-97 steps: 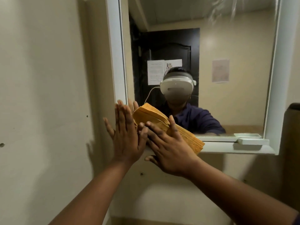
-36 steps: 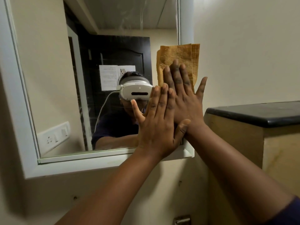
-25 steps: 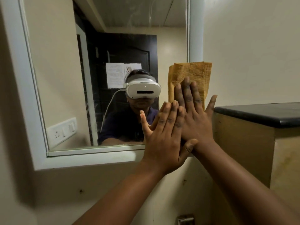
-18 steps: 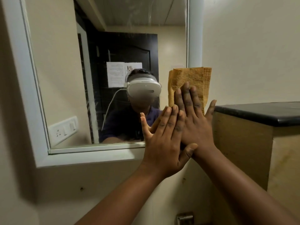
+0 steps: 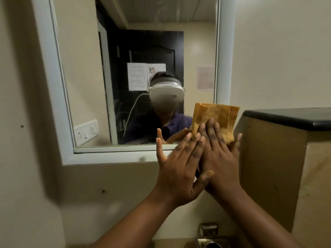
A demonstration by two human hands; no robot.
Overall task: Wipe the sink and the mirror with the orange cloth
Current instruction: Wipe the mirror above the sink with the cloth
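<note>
Head view shows a folded orange cloth [image 5: 213, 120] pressed flat against the lower right corner of a rectangular wall mirror with a pale grey-white frame [image 5: 53, 97], the cloth's right edge overlapping the frame's right upright. The right hand [image 5: 217, 154] lies spread on the cloth with straight fingers [image 5: 211, 129], palm toward the glass, pressing the cloth rather than curling round it. The left hand [image 5: 179, 169] is also flat and open, fingers straight and pointing up; it overlaps the back of the right hand from the left, its thumb [image 5: 206, 176] lying across the right wrist area, and its little finger stands free over the mirror's bottom rail. Both bare forearms reach up from the lower edge of the picture. In the glass a person in a dark purple shirt wearing a white headset [image 5: 167, 93] is reflected, together with a black door [image 5: 152, 56] carrying white paper notices and a white switch plate [image 5: 86, 131] on the reflected wall. Just right of the mirror stands a beige stone partition topped by a black slab [image 5: 290, 117], near the right hand but whether touching cannot be told. A chrome tap fitting [image 5: 208, 233] shows at the bottom edge, below the hands; the sink itself is out of view. The wall [image 5: 26, 176] is cream-coloured with a few small dark holes.
</note>
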